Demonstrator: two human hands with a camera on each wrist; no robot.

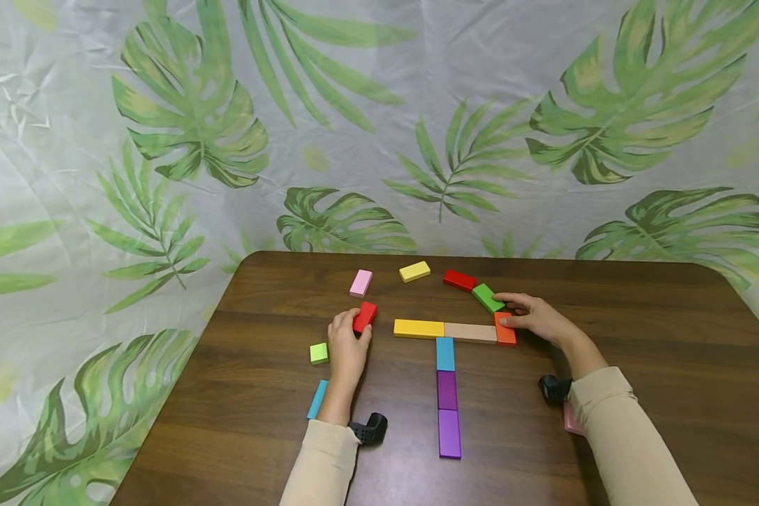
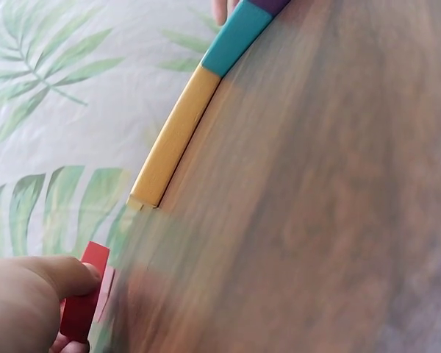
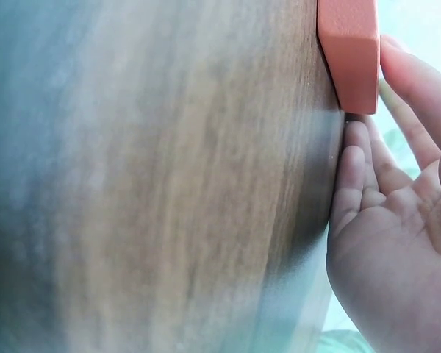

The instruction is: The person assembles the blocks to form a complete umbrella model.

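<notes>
My left hand point(image 1: 348, 344) pinches a red block point(image 1: 365, 318) between thumb and fingers. The left wrist view has the thumb pressed along this block point(image 2: 86, 294). On the right, my right hand point(image 1: 537, 320) reaches over the table with its thumb touching an orange block point(image 1: 504, 329) and its index finger at a green block point(image 1: 488, 299). Its other fingers are loosely bent, as the right wrist view shows. The orange block meets a plain wood block point(image 1: 470, 333), which adjoins a yellow block point(image 1: 419, 329). Below run blue point(image 1: 445, 353), dark purple point(image 1: 446, 390) and light purple point(image 1: 450, 433) blocks in a line.
Another red block point(image 1: 459, 280) touches the green one at the back. A pale yellow block point(image 1: 414, 272) and a pink block point(image 1: 360, 283) lie further left. Beside my left arm are a lime block point(image 1: 319, 353) and a blue block point(image 1: 317, 399). My right sleeve partly covers a pink block point(image 1: 572, 419).
</notes>
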